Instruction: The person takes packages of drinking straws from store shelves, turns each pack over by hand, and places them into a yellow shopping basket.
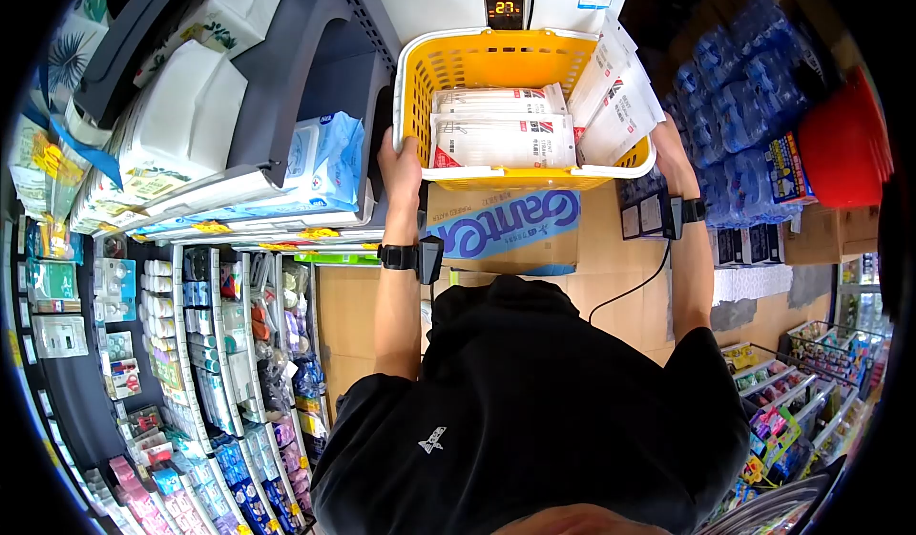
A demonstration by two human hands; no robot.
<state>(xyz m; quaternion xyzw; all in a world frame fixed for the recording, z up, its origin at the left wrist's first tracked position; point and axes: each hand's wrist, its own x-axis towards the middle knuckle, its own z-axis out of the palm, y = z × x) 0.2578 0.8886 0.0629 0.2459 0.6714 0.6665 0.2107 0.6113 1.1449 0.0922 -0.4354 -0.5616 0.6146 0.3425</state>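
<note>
A yellow shopping basket (520, 48) with a white rim hangs in front of me, held at both ends. My left hand (400, 166) grips its left side, fingers partly hidden by the wall. At the right end, my right hand (672, 153) is closed around the side, its fingers largely hidden behind the basket and packets. Inside lie white packets with red and black print (503, 142), stacked at the left and middle. More white packets (622, 118) lean upright against the right wall, sticking out above the rim.
Left, a grey shelf bears tissue packs (186, 105) and blue wipe packs (324, 161). A white appliance with a lit display (504, 4) stands behind the basket. Below is a Ganten carton (506, 230). Bottled-water packs (749, 105) and a red container (844, 139) are right.
</note>
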